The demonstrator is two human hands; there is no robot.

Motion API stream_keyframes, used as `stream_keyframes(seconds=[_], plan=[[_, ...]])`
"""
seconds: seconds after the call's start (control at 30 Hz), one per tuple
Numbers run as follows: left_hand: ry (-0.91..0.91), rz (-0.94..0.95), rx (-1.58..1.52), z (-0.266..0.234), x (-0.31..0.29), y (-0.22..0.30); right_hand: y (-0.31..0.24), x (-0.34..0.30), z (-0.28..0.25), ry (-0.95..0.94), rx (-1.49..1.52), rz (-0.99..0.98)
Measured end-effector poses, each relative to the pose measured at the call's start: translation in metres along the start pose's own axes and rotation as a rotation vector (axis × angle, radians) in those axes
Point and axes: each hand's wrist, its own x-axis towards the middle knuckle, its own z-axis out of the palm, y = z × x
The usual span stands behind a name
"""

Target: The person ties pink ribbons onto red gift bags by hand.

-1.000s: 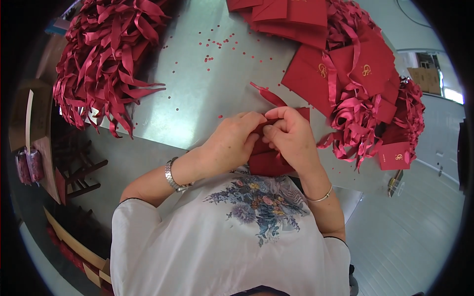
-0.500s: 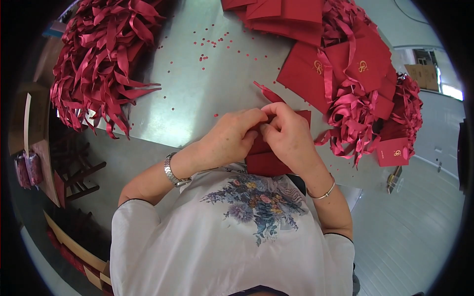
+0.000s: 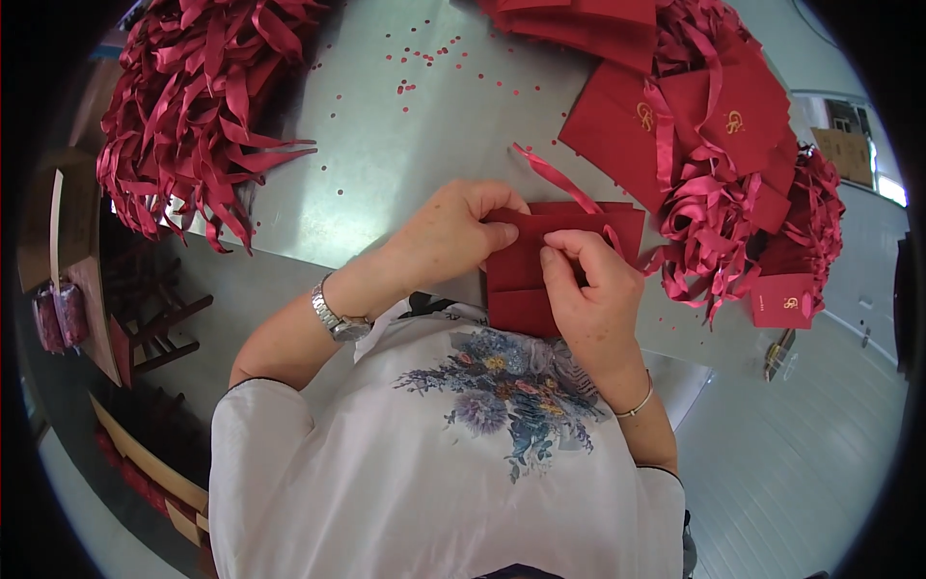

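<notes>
A small red paper bag [image 3: 521,261] lies upright-facing before me at the table's front edge, against my shirt. My left hand [image 3: 463,227] is closed on its upper left corner, thumb on the front and fingers behind. Over the front of the bag is my right hand [image 3: 595,289], thumb and forefinger brought together at the tips; whatever is between them is too small to make out. A red satin ribbon [image 3: 555,177] runs from the tabletop over the bag's top edge, and a short stretch shows beside my right forefinger.
Red ribbons hang in a large heap [image 3: 193,125] at the far left. Red bags [image 3: 617,130] with ribbon handles are piled at the right, and more red bags [image 3: 588,29] lie at the back. Small red paper dots [image 3: 424,58] are scattered over the metal table [image 3: 376,154].
My hands, close together before, have moved apart. The right hand has come down and right over the bag's front, uncovering more of the bag and the ribbon at its top.
</notes>
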Motion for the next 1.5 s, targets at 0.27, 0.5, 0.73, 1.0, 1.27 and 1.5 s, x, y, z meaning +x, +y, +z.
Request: stream_keyframes(seconds=[0.27, 0.5, 0.73, 1.0, 1.27, 1.5], plan=[[0.063, 0.134, 0.066, 0.001, 0.003, -0.010, 0.006, 0.005, 0.005, 0.013, 0.007, -0.076], [0.101, 0.276, 0.110, 0.007, 0.001, -0.014, 0.006, 0.010, 0.008, 0.038, -0.020, -0.138], [0.292, 0.596, 0.376, 0.019, -0.008, -0.008, -0.014, 0.021, 0.004, -0.048, -0.195, -0.015], [0.297, 0.576, 0.597, 0.017, -0.006, -0.009, -0.006, 0.026, 0.014, -0.072, -0.029, 0.232], [0.177, 0.504, 0.408, 0.009, -0.016, 0.006, 0.004, 0.021, 0.004, -0.146, 0.180, 0.271], [0.043, 0.618, 0.281, -0.009, -0.004, 0.005, 0.010, 0.009, 0.013, -0.064, 0.002, 0.021]])
